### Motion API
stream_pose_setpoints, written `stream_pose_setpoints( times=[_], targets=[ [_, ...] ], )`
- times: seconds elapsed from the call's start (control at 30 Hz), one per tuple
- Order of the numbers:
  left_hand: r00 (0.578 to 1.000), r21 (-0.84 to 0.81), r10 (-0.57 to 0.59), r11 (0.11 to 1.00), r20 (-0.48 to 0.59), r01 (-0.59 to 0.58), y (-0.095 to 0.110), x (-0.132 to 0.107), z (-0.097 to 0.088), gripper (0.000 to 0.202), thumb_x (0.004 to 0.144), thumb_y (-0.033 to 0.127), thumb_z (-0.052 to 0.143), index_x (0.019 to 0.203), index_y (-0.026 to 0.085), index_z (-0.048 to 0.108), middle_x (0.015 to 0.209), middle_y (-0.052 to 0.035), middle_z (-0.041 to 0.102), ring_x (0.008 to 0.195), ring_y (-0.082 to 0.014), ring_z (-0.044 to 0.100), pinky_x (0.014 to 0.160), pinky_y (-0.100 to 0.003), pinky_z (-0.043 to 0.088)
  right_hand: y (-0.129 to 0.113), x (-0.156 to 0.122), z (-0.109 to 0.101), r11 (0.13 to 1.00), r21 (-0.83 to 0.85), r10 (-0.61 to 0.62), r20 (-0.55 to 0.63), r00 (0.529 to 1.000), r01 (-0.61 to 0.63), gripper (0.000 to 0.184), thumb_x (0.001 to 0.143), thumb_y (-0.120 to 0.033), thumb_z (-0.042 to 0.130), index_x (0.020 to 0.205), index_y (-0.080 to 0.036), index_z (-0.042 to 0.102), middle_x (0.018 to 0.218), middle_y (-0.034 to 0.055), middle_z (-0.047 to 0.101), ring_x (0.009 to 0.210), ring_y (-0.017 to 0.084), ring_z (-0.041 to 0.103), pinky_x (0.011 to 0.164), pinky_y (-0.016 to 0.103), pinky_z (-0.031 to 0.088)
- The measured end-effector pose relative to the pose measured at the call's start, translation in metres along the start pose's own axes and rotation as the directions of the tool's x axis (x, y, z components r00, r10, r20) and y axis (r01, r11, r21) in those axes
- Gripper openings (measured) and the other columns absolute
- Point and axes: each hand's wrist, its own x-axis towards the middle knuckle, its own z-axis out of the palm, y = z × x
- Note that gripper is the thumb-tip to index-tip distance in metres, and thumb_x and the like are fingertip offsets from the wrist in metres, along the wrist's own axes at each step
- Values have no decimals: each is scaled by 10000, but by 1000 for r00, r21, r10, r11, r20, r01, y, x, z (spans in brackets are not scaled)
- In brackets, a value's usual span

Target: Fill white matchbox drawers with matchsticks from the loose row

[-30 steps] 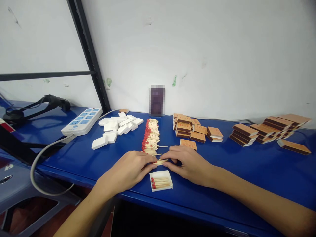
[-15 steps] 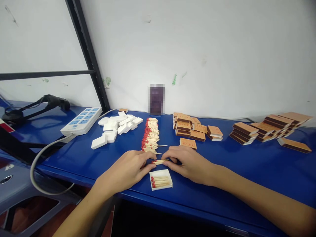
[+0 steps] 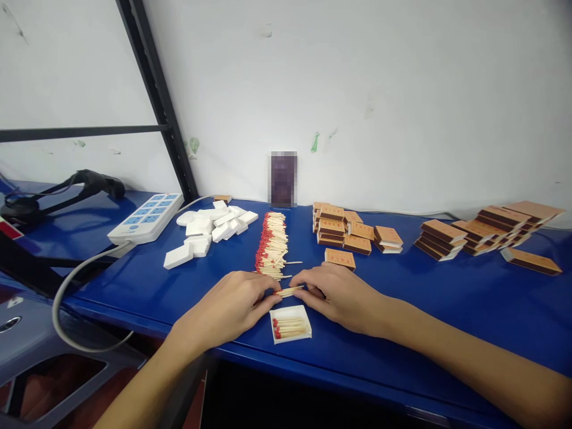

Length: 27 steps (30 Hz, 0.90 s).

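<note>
Head view, small bundle of pale wooden matches with red heads [image 3: 290, 292]: held crosswise between the two hands, red heads toward the left; whether the tabletop is touched by it cannot be told.
Left-hand grip: thumb and fingertips of the left hand [image 3: 236, 301] are pinched around the head end.
Right-hand grip: the plain ends are pinched between thumb and forefinger of the right hand [image 3: 342, 298], the other fingers curled.
Bundle handling: judged very light, stiff but thin and easily snapped; sticks are likely to slide over one another, so both ends are best taken with light, even pressure.
Arm pose: forearms are brought in from the lower corners, backs of the hands turned up, wrists low over the glossy blue tabletop [image 3: 424, 322].
Shallow white card tray [image 3: 294, 312]: set just on the near side of the grip, with a partial layer of matches lying inside, heads to the left.
Long heap of red-headed matches [image 3: 272, 241]: laid just beyond the grip.
White box-shaped pieces [image 3: 199, 226]: piled beyond the left-hand grip.
Orange-brown card matchbox sleeves [image 3: 331, 226]: stacked beyond the right-hand grip, one lying near its knuckles.
</note>
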Motion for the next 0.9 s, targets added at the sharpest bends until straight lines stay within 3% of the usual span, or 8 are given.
stream_pose_setpoints(
  times=[0.17, 0.4, 0.57, 0.9],
  targets=[
    [1000, 70, -10, 997, 5, 10, 1, 1, 0, 252, 992, 334, 446, 974, 200, 658, 766, -13, 684, 673, -168, 627, 610, -247, 388, 2, 1, 2, 995, -75, -70, 11, 998, 70, 227, 968, -250, 450, 985, -199, 671, 850, 40, 710, 771, 183, 624, 704, 299, 383],
    [997, 115, -71, 991, 11, 69, 0, 0, 1, 257, 973, 380, 481, 1049, 224, 670, 730, -9, 699, 647, -180, 630, 608, -255, 381, 0, 2, 3, 996, -84, 12, 3, 1000, -12, 188, 952, -264, 469, 974, -187, 639, 654, -4, 611, 599, 140, 540, 596, 265, 334],
    [997, 154, -78, 985, 4, 76, 0, 1, 2, 287, 982, 393, 450, 1006, 220, 677, 751, -18, 711, 651, -184, 640, 606, -262, 384, -1, 2, 3, 996, -94, 0, -15, 1000, -1, 165, 937, -251, 482, 940, -187, 634, 611, -18, 567, 575, 135, 509, 577, 259, 309],
    [995, 220, -72, 974, 75, 53, -1, 2, 2, 259, 1012, 370, 365, 1066, 211, 562, 834, -38, 692, 735, -240, 658, 606, -300, 388, -4, 6, 3, 998, 46, 47, -40, 998, -45, 152, 923, -216, 486, 942, -180, 632, 594, -36, 537, 516, 102, 448, 579, 236, 306]
  ],
)
